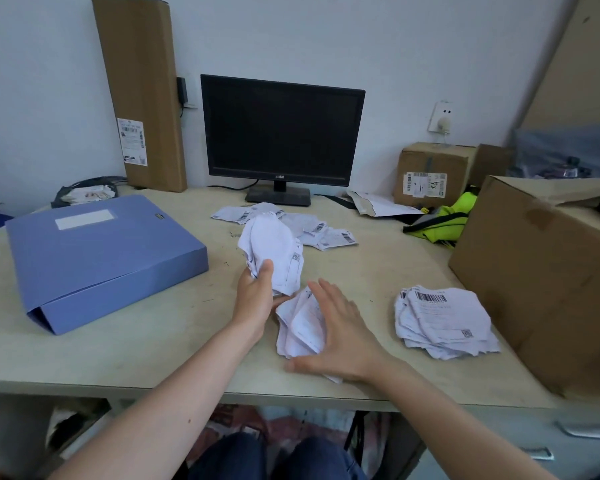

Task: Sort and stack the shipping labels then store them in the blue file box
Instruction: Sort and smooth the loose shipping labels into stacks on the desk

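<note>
My left hand [255,296] grips a bunch of white shipping labels [274,247], held upright above the desk's middle. Just right of it, my right hand [336,336] lies flat with fingers spread on a small crumpled pile of labels [298,332] on the desk. A thicker stack of labels [444,322] rests to the right, barcode side up. Several loose labels [312,230] are scattered in front of the monitor. The blue file box [97,254] lies shut and flat on the left of the desk.
A dark monitor [281,133] stands at the back centre. A tall cardboard carton [139,91] leans on the wall behind the file box. A large open carton [541,271] fills the right edge, with a smaller box [430,171] and a yellow-green vest [444,220] behind.
</note>
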